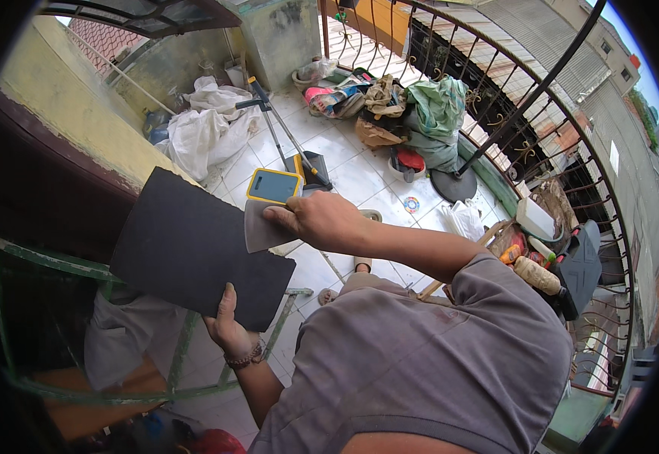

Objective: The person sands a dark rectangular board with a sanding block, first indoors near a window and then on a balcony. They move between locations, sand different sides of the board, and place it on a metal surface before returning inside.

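Note:
My left hand (233,327), with a beaded bracelet at the wrist, grips the lower edge of a large black sheet (182,242), thumb on top. The sheet looks like sandpaper, has a rough upper edge and a notch at its right corner. My right hand (318,219) is closed on a smaller grey piece of sheet (261,229), its thumb pressed on it. This piece overlaps the big sheet's right side. Just beyond those fingers shows a flat yellow-rimmed thing with a blue-grey face (275,186); whether my right hand also holds it is unclear.
A long-handled dustpan (316,168) stands on white floor tiles (360,178). White sacks (212,121) lie by the wall. Bags and cloths (435,113) line the curved metal railing (526,83). A round black base with a pole (454,184) and a green metal frame (57,265) stand nearby.

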### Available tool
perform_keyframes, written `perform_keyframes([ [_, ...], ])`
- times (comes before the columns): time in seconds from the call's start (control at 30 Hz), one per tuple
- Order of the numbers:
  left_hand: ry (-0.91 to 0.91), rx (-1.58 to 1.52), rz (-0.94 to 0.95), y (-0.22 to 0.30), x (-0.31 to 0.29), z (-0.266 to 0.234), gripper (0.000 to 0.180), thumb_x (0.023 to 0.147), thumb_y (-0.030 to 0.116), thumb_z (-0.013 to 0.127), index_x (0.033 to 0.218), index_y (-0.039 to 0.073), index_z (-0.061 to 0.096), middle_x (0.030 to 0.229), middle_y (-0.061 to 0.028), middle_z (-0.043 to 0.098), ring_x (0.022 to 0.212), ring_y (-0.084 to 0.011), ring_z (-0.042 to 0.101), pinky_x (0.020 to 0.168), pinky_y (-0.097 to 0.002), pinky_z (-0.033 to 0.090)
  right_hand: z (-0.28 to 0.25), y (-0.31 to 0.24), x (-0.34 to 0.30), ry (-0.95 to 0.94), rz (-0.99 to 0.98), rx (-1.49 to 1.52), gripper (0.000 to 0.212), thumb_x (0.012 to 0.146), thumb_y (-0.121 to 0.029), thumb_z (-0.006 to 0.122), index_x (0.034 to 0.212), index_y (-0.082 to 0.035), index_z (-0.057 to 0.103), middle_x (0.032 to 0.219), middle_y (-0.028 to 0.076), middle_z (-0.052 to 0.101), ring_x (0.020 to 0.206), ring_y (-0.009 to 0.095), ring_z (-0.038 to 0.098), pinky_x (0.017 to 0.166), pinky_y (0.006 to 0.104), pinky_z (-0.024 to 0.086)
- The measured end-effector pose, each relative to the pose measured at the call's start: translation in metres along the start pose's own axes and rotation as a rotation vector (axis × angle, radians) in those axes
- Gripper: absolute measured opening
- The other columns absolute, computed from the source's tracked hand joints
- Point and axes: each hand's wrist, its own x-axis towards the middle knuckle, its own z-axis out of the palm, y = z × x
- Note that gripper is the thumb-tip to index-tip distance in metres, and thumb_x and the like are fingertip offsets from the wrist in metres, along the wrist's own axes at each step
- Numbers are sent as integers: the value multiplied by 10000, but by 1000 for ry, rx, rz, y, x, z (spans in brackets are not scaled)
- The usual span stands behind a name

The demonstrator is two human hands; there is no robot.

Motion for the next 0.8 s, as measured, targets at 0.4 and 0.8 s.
perform_keyframes([
  [0.4,40,84,-16,-1,5,1,422,855,28,588,1241,-131,526,1180,-198,600,1031,-255,626,935,-345,514,3,-7,-11,-35,1,-40,636,997,-589,377,890,-35,670,713,188,660,717,380,665,667,488,508],
  [0.8,35,52,5,-3,3,8,370,839,36,604,1164,-141,582,1135,-194,628,991,-255,646,902,-359,536,8,0,-3,27,33,-5,681,1002,-608,335,862,-32,671,709,181,664,692,385,663,661,466,523],
])
